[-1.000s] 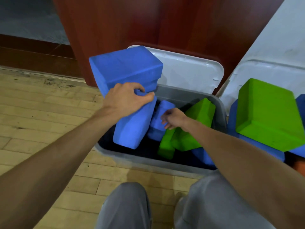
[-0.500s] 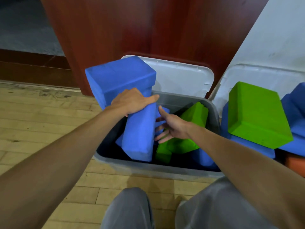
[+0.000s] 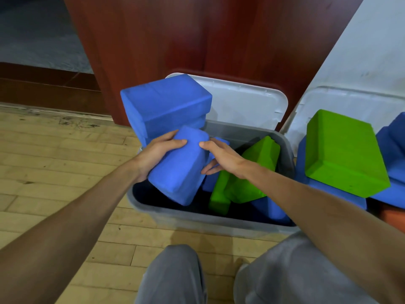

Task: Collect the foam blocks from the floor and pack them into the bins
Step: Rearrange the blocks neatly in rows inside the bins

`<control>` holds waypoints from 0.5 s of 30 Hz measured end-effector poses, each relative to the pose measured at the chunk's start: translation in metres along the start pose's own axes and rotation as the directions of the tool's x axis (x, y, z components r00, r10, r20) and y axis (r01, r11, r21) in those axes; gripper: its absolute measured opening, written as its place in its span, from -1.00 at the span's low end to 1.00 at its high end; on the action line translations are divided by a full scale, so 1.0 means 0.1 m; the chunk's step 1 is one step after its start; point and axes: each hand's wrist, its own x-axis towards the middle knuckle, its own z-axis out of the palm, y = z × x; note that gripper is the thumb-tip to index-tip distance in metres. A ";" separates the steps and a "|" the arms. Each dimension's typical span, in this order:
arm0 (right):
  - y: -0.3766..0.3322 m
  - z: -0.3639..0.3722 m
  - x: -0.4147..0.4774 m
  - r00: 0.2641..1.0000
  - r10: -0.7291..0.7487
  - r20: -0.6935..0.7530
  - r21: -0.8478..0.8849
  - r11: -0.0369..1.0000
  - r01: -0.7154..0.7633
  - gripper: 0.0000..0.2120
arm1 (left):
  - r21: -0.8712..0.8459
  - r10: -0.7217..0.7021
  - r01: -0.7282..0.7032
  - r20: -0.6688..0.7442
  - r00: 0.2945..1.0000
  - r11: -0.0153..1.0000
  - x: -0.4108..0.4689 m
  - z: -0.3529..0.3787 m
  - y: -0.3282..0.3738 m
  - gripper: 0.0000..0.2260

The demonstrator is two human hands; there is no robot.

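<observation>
Orange block (image 3: 392, 213) cut off at rt edge; right hand (image 3: 221, 156) fingertips hidden behind blue block (image 3: 177, 170).

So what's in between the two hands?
A blue foam block, tilted over the grey bin. The left hand and the right hand both hold it, as the head view shows.

Both bare forearms extended forward, converging. Left hand (image 3: 161, 151) grips tilted blue rectangular foam block (image 3: 177, 172) from left, fingers (image 3: 176, 142) curled over upper face. Right hand (image 3: 222, 156) holds right edge, thumb on top, fingers below.
</observation>
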 end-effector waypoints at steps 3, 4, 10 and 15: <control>-0.02 0.04 0.01 0.998 -0.008 -0.055 -0.024 1.000 0.007 -0.47 | -0.080 -0.016 0.024 0.097 0.995 0.997 -0.05 0.03 0.00 -0.72; -0.03 0.04 0.01 0.998 0.000 -0.060 -0.028 1.000 -0.001 -0.40 | -0.085 -0.035 0.045 0.112 0.993 0.995 -0.05 0.03 0.02 -0.72; 0.07 -0.05 0.09 0.993 0.083 -0.084 0.097 0.992 -0.075 -0.33 | 0.029 -0.047 0.047 0.021 0.999 0.998 0.18 0.21 0.03 -0.76; 0.22 -0.12 0.19 0.973 0.178 -0.146 0.091 0.982 -0.166 -0.51 | 0.069 -0.113 0.113 0.003 0.994 0.991 0.50 0.38 -0.27 -0.71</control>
